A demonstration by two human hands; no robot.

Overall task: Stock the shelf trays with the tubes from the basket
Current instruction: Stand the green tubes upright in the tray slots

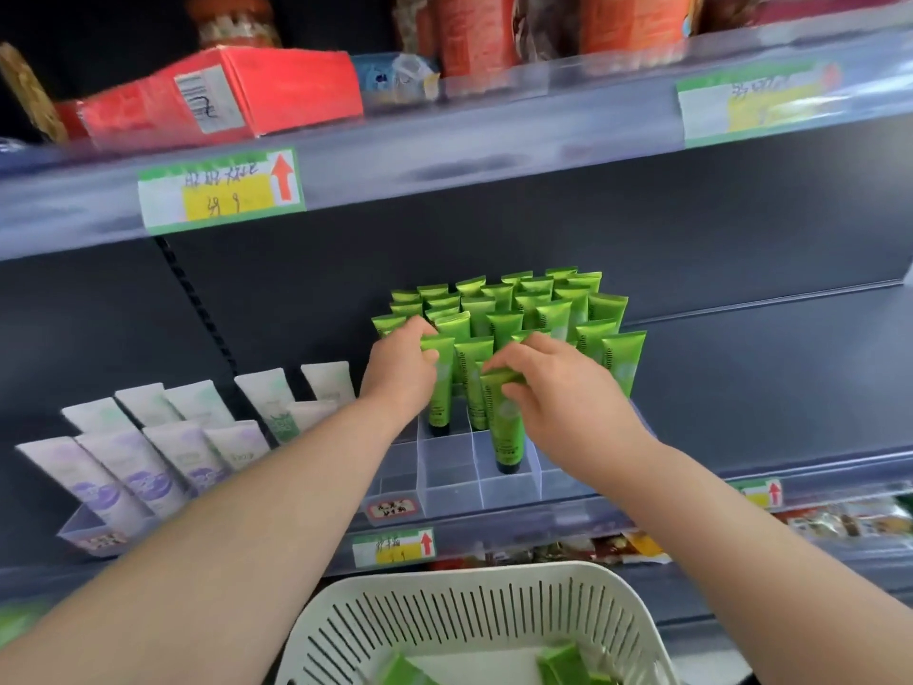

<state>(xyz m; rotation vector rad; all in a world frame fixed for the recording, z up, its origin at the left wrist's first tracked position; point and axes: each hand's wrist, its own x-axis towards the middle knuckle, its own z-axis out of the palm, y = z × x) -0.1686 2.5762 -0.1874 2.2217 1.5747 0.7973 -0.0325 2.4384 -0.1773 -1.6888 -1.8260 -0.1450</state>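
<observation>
shelf tray; left hand, right hand grip tubes

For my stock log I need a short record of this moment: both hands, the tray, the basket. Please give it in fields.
left hand: grips the top of a standing green tube
right hand: pinches the front tube, cap down in a tray compartment
tray: clear, back rows full, some front compartments empty
basket: white, holds loose tubes

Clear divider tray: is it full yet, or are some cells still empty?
Not full: the tray has empty front cells; green tubes stand in the rows behind.
</observation>
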